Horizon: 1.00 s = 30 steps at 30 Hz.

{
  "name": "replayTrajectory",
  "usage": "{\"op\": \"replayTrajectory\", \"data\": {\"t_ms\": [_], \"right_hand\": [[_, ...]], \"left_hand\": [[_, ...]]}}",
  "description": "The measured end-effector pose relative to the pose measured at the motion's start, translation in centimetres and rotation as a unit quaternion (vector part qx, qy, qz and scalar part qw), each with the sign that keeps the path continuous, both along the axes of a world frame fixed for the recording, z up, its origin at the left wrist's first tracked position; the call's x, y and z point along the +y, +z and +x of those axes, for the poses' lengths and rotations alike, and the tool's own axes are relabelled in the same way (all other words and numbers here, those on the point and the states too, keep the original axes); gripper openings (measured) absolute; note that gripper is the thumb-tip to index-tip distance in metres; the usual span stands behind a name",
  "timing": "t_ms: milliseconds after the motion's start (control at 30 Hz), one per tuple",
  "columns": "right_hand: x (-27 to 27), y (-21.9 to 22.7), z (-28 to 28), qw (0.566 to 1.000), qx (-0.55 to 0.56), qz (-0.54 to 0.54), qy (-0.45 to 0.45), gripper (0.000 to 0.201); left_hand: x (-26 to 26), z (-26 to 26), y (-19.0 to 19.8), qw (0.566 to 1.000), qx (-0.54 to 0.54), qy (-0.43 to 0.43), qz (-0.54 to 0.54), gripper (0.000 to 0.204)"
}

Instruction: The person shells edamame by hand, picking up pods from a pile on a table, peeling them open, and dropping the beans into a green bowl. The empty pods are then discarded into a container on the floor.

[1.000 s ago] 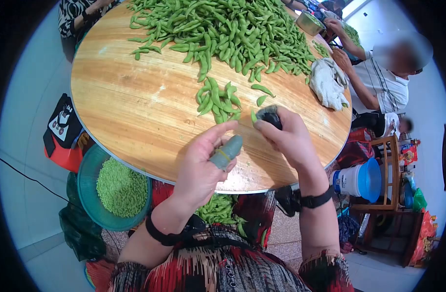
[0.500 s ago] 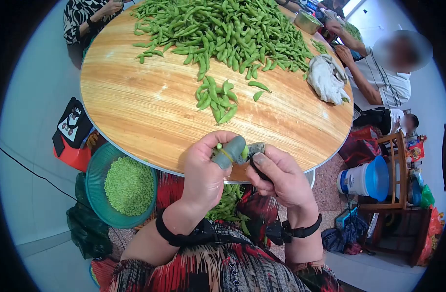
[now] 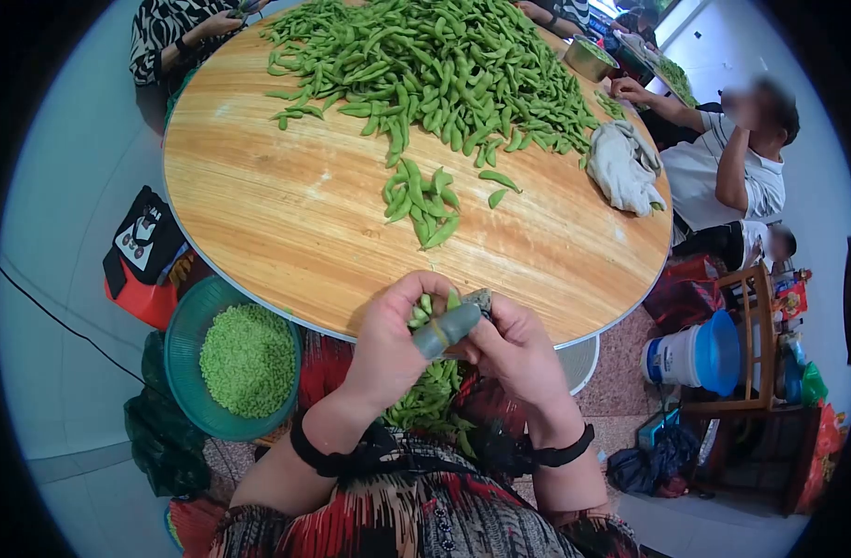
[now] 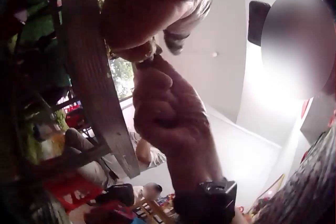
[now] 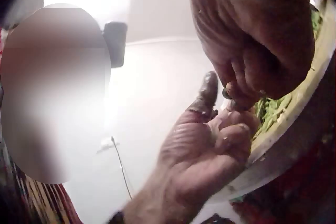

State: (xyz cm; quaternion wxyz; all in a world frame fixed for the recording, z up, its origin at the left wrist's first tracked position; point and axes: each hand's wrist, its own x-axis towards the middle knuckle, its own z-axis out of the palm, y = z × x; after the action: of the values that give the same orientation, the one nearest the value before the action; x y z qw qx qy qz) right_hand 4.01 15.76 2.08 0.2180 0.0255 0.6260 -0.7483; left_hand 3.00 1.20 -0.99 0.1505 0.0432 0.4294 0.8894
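My left hand (image 3: 383,344) and right hand (image 3: 523,358) meet over the table's near edge. A grey-green cover (image 3: 447,330) with a yellow band sheathes the left thumb. Shelled green beans (image 3: 424,306) lie in the curled left fingers. Between the hands shows a bit of green soybean pod (image 3: 454,298), pinched from both sides and mostly hidden. Dark, worn wrapping (image 3: 482,298) covers a right fingertip. In the right wrist view, the left hand (image 5: 202,155) touches the right hand (image 5: 257,35) at the fingertips.
A large heap of pods (image 3: 444,74) covers the far part of the round wooden table (image 3: 258,205); a small pile (image 3: 421,205) sits nearer. A cloth (image 3: 623,167) lies right. Below left stands a teal basin (image 3: 185,391) of shelled beans. More pods (image 3: 425,395) lie in the lap. Other people sit around.
The hands were apart a second ago, the right one with a pod. They came together and drew back to the table's edge. More shelled beans now show in the left hand.
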Motion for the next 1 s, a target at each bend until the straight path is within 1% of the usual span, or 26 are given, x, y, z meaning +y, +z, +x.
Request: {"op": "replayTrajectory", "data": {"t_ms": [33,67,100,133,167,233,267,300,333,367,400,433,467,500,533,567,633,667,733,767,800,867,900,933,967,1000], "right_hand": [[-0.1,-0.1,-0.1,0.994,0.076,0.083,-0.005,0.014],[-0.2,0.1,-0.2,0.994,0.076,0.085,-0.004,0.014],[-0.2,0.5,-0.5,1.0,-0.01,-0.008,-0.013,0.014],[-0.2,0.7,-0.8,0.99,-0.096,-0.099,-0.022,0.015],[-0.2,0.8,-1.1,0.99,-0.097,-0.096,-0.021,0.015],[-0.6,0.9,-1.7,0.998,-0.056,-0.027,0.012,0.018],[-0.5,1.1,-2.3,0.998,-0.057,-0.025,0.014,0.018],[-0.3,1.5,-3.1,0.995,0.014,0.08,0.051,0.02],[-0.1,1.8,-4.1,0.975,0.085,0.183,0.087,0.022],[0.1,1.7,-5.5,0.936,0.159,0.31,0.045,0.022],[0.7,0.4,-7.4,0.882,0.265,0.388,0.02,0.022],[0.8,0.7,-8.4,0.836,0.315,0.45,0.015,0.02],[0.7,0.9,-9.1,0.782,0.362,0.508,0.01,0.018],[0.7,0.8,-9.4,0.782,0.36,0.508,0.012,0.018],[0.6,0.5,-9.6,0.75,0.375,0.544,0.036,0.018],[0.7,0.4,-9.7,0.715,0.389,0.578,0.06,0.018],[0.8,0.7,-9.2,0.711,0.381,0.585,0.08,0.018],[0.9,0.9,-9.0,0.707,0.376,0.59,0.099,0.018],[0.7,0.9,-8.9,0.708,0.375,0.591,0.096,0.019],[0.7,0.9,-8.8,0.705,0.377,0.594,0.09,0.019],[0.9,1.0,-8.4,0.708,0.373,0.593,0.087,0.019],[1.4,1.1,-7.5,0.687,0.386,0.61,0.082,0.021],[1.8,1.0,-7.0,0.687,0.386,0.61,0.084,0.021],[2.4,0.9,-6.3,0.758,0.359,0.541,0.063,0.019],[2.7,0.7,-5.5,0.822,0.326,0.465,0.039,0.017],[2.6,0.4,-4.7,0.824,0.325,0.462,0.039,0.017]], "left_hand": [[0.2,0.0,0.2,0.989,0.062,0.063,-0.117,0.02],[0.0,0.0,0.3,0.989,0.061,0.065,-0.115,0.02],[-0.3,-0.2,0.5,0.963,0.14,0.102,-0.205,0.019],[-0.5,-0.4,0.5,0.922,0.217,0.139,-0.29,0.018],[-0.6,-0.5,0.4,0.922,0.215,0.142,-0.288,0.018],[-0.8,-0.8,-0.1,0.896,0.261,0.183,-0.31,0.018],[-1.0,-0.9,0.1,0.896,0.259,0.185,-0.309,0.018],[-1.1,-1.0,0.6,0.927,0.196,0.167,-0.272,0.019],[-1.3,-1.1,0.9,0.952,0.132,0.147,-0.233,0.02],[-1.5,-1.2,0.9,0.953,0.13,0.149,-0.231,0.02],[-1.7,-1.4,0.9,0.971,0.077,0.134,-0.18,0.02],[-2.0,-1.5,0.9,0.984,0.024,0.118,-0.129,0.02],[-2.3,-1.6,0.5,0.984,0.023,0.118,-0.129,0.02],[-2.5,-1.6,-0.2,0.987,0.035,0.089,-0.128,0.02],[-2.5,-1.6,-0.5,0.989,0.047,0.059,-0.128,0.021],[-2.4,-1.6,-0.6,0.989,0.045,0.058,-0.128,0.021],[-1.9,-1.4,-0.2,0.948,0.177,-0.027,-0.262,0.02],[-1.7,-1.2,0.2,0.949,0.172,-0.028,-0.262,0.02],[-1.3,-0.6,1.0,0.922,0.203,-0.112,-0.309,0.021],[-1.1,-0.4,0.6,0.929,0.226,-0.096,-0.276,0.019],[-1.2,-0.3,1.1,0.929,0.225,-0.101,-0.278,0.019],[-1.6,-0.2,2.4,0.95,0.109,-0.185,-0.227,0.027],[-1.5,0.0,2.3,0.95,0.107,-0.185,-0.227,0.027],[-1.4,0.1,2.3,0.972,0.046,-0.108,-0.201,0.032],[-1.3,0.3,2.3,0.984,-0.015,-0.031,-0.175,0.036],[-1.1,0.2,2.1,0.983,-0.017,-0.032,-0.179,0.036]]}}
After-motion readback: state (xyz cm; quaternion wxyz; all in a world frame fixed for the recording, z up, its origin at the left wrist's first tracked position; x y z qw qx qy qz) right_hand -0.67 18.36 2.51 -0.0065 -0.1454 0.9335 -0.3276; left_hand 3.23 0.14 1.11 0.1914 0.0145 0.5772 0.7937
